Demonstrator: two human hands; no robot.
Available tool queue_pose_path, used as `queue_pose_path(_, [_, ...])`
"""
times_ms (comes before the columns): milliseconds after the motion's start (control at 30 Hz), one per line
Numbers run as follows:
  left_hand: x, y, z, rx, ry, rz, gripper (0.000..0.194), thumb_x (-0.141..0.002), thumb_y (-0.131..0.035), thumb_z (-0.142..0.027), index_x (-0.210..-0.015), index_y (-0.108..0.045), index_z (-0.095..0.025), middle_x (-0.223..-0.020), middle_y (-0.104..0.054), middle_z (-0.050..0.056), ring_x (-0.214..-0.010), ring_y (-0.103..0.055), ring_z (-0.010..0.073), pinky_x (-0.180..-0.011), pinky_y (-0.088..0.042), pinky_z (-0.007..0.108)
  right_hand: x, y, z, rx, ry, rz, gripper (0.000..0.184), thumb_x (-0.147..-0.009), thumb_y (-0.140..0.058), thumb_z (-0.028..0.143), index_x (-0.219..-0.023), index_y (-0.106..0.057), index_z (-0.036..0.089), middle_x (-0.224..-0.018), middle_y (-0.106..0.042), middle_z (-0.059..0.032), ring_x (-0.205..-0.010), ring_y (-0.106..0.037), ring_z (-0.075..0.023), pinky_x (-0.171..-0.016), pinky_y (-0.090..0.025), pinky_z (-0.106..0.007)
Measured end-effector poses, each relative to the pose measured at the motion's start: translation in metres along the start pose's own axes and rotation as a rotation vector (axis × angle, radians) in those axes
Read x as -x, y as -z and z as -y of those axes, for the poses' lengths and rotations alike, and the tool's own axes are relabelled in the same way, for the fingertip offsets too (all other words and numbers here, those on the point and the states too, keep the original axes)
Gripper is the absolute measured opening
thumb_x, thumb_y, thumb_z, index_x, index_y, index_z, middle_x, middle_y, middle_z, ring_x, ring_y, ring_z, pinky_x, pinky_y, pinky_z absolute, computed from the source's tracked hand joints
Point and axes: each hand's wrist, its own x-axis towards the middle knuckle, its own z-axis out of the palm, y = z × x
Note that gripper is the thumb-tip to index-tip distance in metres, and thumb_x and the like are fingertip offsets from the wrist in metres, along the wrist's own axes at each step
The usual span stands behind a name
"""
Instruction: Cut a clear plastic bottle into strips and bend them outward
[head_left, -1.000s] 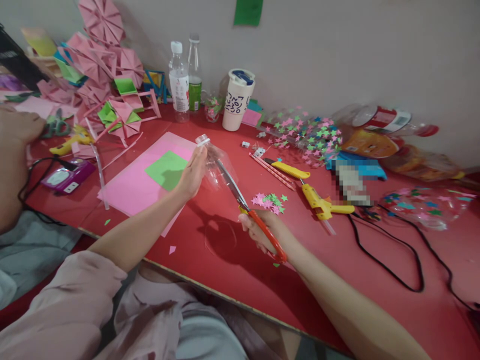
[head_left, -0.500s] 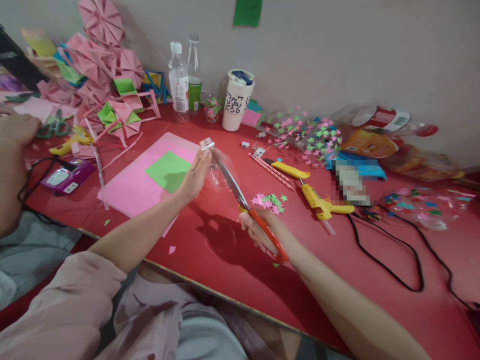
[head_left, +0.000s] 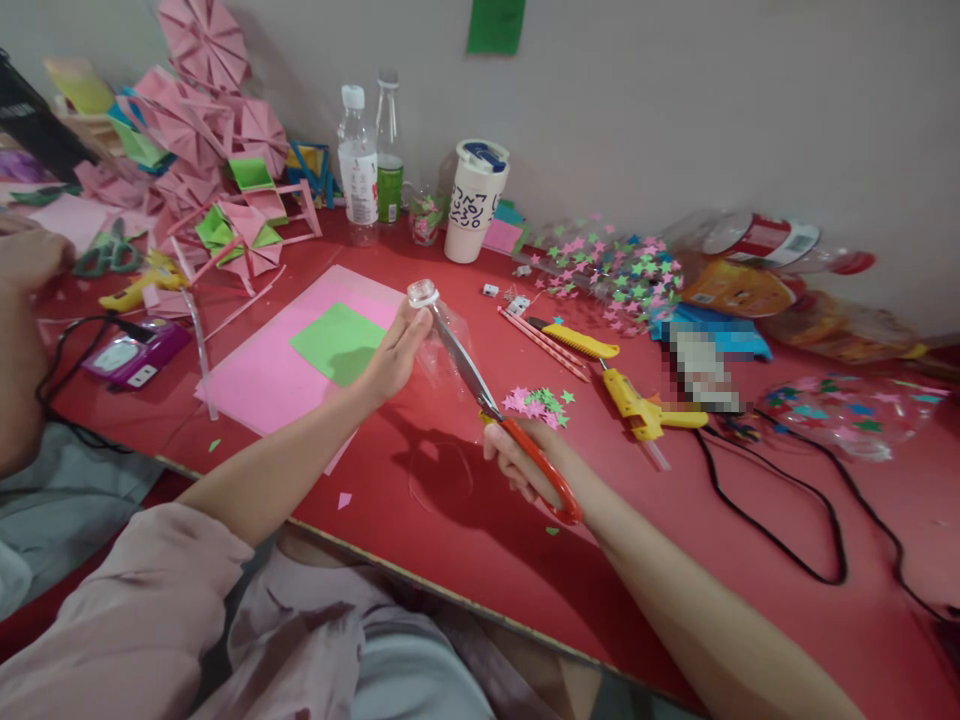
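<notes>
My left hand (head_left: 405,345) grips a clear plastic bottle top (head_left: 444,345) by its neck, with the white-ringed mouth pointing away from me. My right hand (head_left: 525,455) is closed round the orange handles of a pair of scissors (head_left: 474,378). The blades lie close together and reach to the neck; whether they are inside the plastic or only against it I cannot tell. Both hands are above the red table. Under the left forearm are a large pink paper sheet (head_left: 259,385) and a green paper square (head_left: 339,342). Small paper stars (head_left: 538,405) lie just beyond the right hand.
A yellow glue gun (head_left: 637,405) with a black cord and a yellow cutter (head_left: 577,338) lie to the right. Bottles (head_left: 358,175) and a white cup (head_left: 474,205) stand at the back. Another person's hand (head_left: 34,255) is at the left, near pink paper crafts (head_left: 187,130).
The bottle top has tipped slightly and its mouth has shifted a little to the right and towards me. The scissors have moved slightly right with my right hand.
</notes>
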Motion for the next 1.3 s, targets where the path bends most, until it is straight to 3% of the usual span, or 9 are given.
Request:
queue_pose_path(467, [0.000, 0.002, 0.002, -0.120, -0.092, 0.048, 0.039, -0.089, -0.051, -0.059, -0.101, -0.059, -0.022, -0.109, -0.063, 0.008, -0.116, -0.057, 0.0234, -0.110, -0.036, 0.042, -0.001, -0.004, 0.007, 0.095, -0.149, -0.021, 0.046, -0.080, -0.054, 0.066, -0.066, -0.043, 0.024, -0.035, -0.033, 0.0122, -0.025, -0.034, -0.0068, -0.031, -0.029, -0.020])
queue_pose_path(700, [0.005, 0.001, 0.005, -0.180, -0.163, 0.110, 0.041, -0.091, -0.048, -0.060, -0.110, -0.058, -0.025, -0.113, -0.065, 0.006, -0.121, -0.057, 0.0228, -0.112, -0.037, 0.042, 0.001, -0.002, 0.002, -0.030, 0.002, 0.016, 0.050, -0.079, -0.051, 0.070, -0.068, -0.048, 0.022, -0.039, -0.036, 0.0118, -0.029, -0.035, -0.0049, -0.038, -0.035, -0.020])
queue_pose_path(1033, [0.010, 0.000, 0.006, -0.114, -0.086, 0.065, 0.032, -0.090, -0.054, -0.051, -0.110, -0.062, -0.026, -0.125, -0.065, 0.006, -0.135, -0.050, 0.0233, -0.118, -0.032, 0.039, 0.000, -0.003, 0.003, 0.016, -0.047, 0.011, 0.050, -0.078, -0.053, 0.072, -0.066, -0.044, 0.024, -0.036, -0.036, 0.0114, -0.026, -0.035, -0.0067, -0.033, -0.032, -0.020])
queue_pose_path(1300, [0.008, 0.001, 0.011, -0.078, -0.063, 0.062, 0.036, -0.089, -0.056, -0.052, -0.112, -0.062, -0.026, -0.133, -0.062, 0.005, -0.143, -0.042, 0.0236, -0.123, -0.028, 0.042, -0.004, -0.003, -0.001, 0.056, -0.087, 0.006, 0.049, -0.080, -0.056, 0.068, -0.065, -0.042, 0.024, -0.038, -0.034, 0.0115, -0.028, -0.036, -0.0065, -0.032, -0.030, -0.019])
